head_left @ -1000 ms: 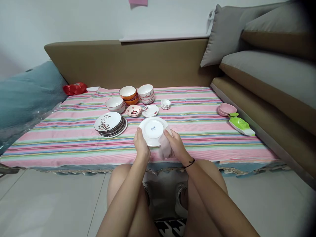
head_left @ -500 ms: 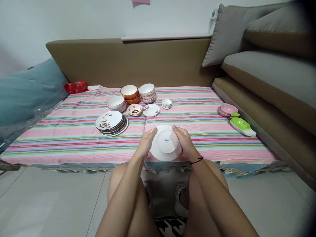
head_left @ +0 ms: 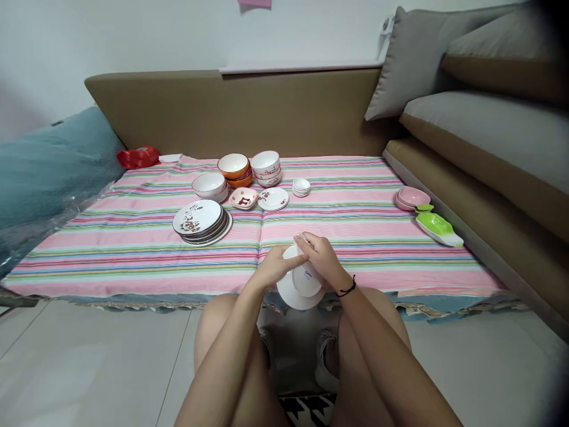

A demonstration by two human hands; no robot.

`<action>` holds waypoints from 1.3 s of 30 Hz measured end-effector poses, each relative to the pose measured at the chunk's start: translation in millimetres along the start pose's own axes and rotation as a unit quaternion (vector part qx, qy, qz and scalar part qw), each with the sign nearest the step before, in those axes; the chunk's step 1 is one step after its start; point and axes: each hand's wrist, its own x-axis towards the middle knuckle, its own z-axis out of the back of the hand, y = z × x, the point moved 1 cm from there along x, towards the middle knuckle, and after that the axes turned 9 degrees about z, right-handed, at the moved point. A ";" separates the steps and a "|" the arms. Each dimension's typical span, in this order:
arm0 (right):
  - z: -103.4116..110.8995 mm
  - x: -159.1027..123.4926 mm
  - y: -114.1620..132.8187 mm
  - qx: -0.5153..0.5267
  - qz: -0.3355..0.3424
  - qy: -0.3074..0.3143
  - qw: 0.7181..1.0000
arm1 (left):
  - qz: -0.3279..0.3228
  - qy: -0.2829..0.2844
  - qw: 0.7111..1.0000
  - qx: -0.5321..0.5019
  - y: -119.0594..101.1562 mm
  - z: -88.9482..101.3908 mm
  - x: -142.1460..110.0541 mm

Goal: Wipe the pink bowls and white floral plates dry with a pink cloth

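Observation:
Between my hands is a white plate (head_left: 296,294), its underside with small blue lettering facing me, tilted over the front edge of the striped cloth. My left hand (head_left: 280,265) grips its left rim, thumb lying across the underside. On the upper right rim my right hand (head_left: 320,256) is closed, close to the left thumb. Beyond them lie small flowered plates (head_left: 272,199), a pink patterned square dish (head_left: 243,198) and a stack of small white dishes (head_left: 301,187). A stack of larger plates with brown print (head_left: 198,217) stands to the left.
White bowls (head_left: 208,186), orange bowls (head_left: 233,164) and stacked flowered bowls (head_left: 265,163) stand farther back. Pink bowls (head_left: 413,197) and a green leaf-shaped dish (head_left: 438,228) sit at right beside piled cushions (head_left: 484,136). A red bundle (head_left: 138,157) lies at the back left.
The plate has been turned and tilted, and it has come slightly down toward me. My hands have drawn closer together, and the left thumb now reaches across the plate's underside.

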 end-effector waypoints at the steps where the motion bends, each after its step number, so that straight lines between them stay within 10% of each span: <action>1: 0.9 0.8 0.6 0.019 0.003 -0.007 1.000 | 0.018 -0.004 1.000 -0.007 0.8 0.4 0.1; 10: 12.3 0.1 -1.8 -0.064 0.053 -0.172 0.982 | -0.008 -0.139 0.983 -0.117 -4.0 14.0 -0.7; 25: 12.3 0.2 2.2 0.217 -0.067 -0.044 0.973 | -0.025 -0.050 0.992 -0.116 -5.3 17.3 -9.3; 39: 12.9 2.3 6.3 0.235 -0.051 -0.142 0.960 | -0.111 -0.182 0.973 -0.087 -10.3 12.7 -6.2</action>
